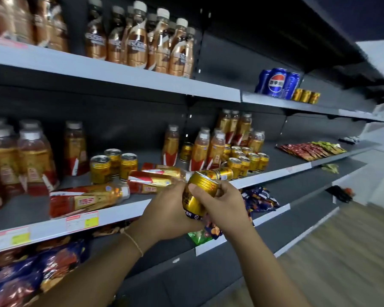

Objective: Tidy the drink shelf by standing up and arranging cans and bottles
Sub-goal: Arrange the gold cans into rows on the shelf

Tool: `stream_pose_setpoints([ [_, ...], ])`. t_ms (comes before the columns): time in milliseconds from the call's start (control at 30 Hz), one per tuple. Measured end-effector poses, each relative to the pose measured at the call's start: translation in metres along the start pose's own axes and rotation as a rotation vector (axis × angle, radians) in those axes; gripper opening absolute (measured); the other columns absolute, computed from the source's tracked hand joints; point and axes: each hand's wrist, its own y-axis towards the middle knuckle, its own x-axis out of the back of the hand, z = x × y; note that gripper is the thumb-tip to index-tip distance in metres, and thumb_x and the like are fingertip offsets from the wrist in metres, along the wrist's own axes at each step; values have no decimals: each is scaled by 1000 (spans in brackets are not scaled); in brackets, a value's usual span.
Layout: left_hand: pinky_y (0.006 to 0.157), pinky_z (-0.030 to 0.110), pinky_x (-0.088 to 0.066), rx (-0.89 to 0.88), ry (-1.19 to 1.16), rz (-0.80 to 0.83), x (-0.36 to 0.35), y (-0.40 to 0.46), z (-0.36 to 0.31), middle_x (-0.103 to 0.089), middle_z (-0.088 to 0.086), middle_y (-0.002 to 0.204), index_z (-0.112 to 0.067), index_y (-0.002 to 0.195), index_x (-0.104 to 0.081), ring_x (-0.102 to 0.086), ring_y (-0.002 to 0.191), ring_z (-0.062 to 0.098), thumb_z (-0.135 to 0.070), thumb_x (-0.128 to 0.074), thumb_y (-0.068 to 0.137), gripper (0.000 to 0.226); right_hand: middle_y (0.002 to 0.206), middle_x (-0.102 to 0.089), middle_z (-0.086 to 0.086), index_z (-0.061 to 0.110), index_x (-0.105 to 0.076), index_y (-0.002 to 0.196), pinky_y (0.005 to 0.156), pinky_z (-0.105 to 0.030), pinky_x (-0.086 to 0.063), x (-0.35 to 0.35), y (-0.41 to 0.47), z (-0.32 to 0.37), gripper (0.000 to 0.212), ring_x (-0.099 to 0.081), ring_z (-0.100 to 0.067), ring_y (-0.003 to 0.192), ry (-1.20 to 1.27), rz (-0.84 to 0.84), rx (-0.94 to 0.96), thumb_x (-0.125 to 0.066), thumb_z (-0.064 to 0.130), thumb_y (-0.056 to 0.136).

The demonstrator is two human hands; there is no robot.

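We hold a gold can [197,191] tilted just before the middle shelf [124,209], left hand [164,209] wrapped beneath it, right hand [222,202] pinching its top. Behind it, toppled bottles [89,198] and a fallen can [220,173] crowd the shelf; upright cans [113,165] stand beyond.

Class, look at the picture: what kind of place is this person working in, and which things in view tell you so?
Most likely a small shop or supermarket aisle. Long tiered shelves carry rows of identical bottled drinks, price labels sit along the shelf edge, and snack packets are laid out further along.
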Motion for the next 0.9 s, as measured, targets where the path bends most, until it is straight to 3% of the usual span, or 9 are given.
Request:
stream_pose_setpoints([
  [133,78,28,-56,-28,-1,120,-35,30,-20,-56,-20,109,-40,115,-44,-56,97,2,-69,-80,44,84,84,-74,23,28,-62,103,65,-21,-59,46,8,-11,42,-73,-2,78,-4,-81,-11,-89,34,72],
  [233,84,31,-56,-61,-83,287,-53,55,-27,-57,-21,114,-40,118,-45,-57,102,2,-68,-84,43,89,84,-74,19,26,-63,108,71,-31,-62,74,16,-22,47,-74,-5,80,-34,-156,-34,-90,33,70],
  [300,85,29,-56,-91,-145,385,-65,74,-29,-61,-21,113,-40,117,-49,-59,103,0,-60,-87,49,81,86,-75,17,24,-65,109,71,-31,-63,91,24,-31,47,-74,-6,80,-52,-194,-38,-90,31,70],
  [400,82,19,-53,-119,-185,497,-82,103,-28,-65,-22,106,-42,109,-52,-61,96,-6,-48,-90,58,63,85,-76,14,19,-67,107,63,-21,-58,113,39,-44,44,-73,-6,77,-47,-245,-41,-90,23,70],
  [533,85,21,-54,-153,-220,593,-110,149,-27,-68,-17,106,-38,110,-54,-64,94,-2,-38,-87,68,53,84,-76,10,16,-67,106,58,-17,-55,139,73,-58,44,-73,-7,75,-52,-294,-53,-91,17,70],
  [667,85,28,-55,-170,-238,598,-137,197,-26,-68,-8,110,-23,122,-55,-66,98,10,-38,-84,72,59,83,-76,13,21,-66,101,58,-17,-55,162,116,-66,41,-73,-7,75,-89,-330,-28,-91,15,69],
  [800,72,18,-53,-208,-210,544,-160,244,-22,-67,-10,98,-22,121,-55,-64,86,4,-40,-82,74,57,88,-77,6,20,-67,104,68,-29,-59,183,158,-81,43,-74,-12,79,-104,-397,-13,-92,16,69],
  [900,60,3,-44,-195,-148,476,-180,264,-16,-65,-11,98,-25,135,-48,-56,78,-7,-50,-78,74,73,89,-76,10,23,-65,104,64,-23,-57,197,182,-97,44,-74,-9,79,-106,-424,-6,-92,17,70],
])
